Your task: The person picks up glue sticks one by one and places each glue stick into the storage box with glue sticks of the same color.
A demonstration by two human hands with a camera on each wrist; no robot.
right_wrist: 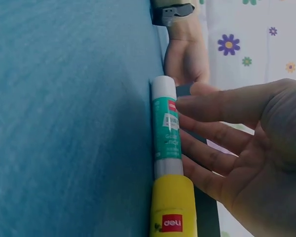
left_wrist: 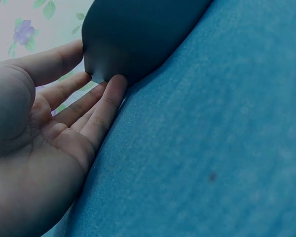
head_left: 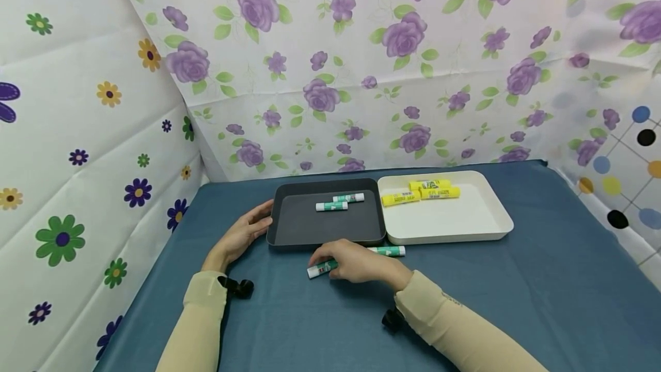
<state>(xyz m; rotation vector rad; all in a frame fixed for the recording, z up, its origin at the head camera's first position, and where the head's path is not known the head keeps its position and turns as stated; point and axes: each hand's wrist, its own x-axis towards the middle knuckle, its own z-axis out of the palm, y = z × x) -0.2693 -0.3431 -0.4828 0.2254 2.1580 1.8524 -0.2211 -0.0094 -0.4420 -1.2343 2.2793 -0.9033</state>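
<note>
My left hand [head_left: 247,233] rests with straight fingers against the left wall of the dark grey tray [head_left: 296,235]; in the left wrist view its fingertips touch the tray's corner. In front of that tray my right hand [head_left: 353,261] holds a green glue stick [right_wrist: 166,128] with a white cap, thumb on one side and fingers on the other. Nearer the camera, a yellow glue stick [right_wrist: 172,205] lines up behind it in the right wrist view; the hand hides it in the head view. Another green glue stick [head_left: 388,251] shows beyond the right hand.
Two green glue sticks [head_left: 332,206] lie in the dark tray. Against its right side stands a white tray [head_left: 454,225] with several yellow glue sticks [head_left: 439,193]. Blue cloth [head_left: 310,326] covers the table, and flowered sheets [head_left: 320,131] hang behind and beside it.
</note>
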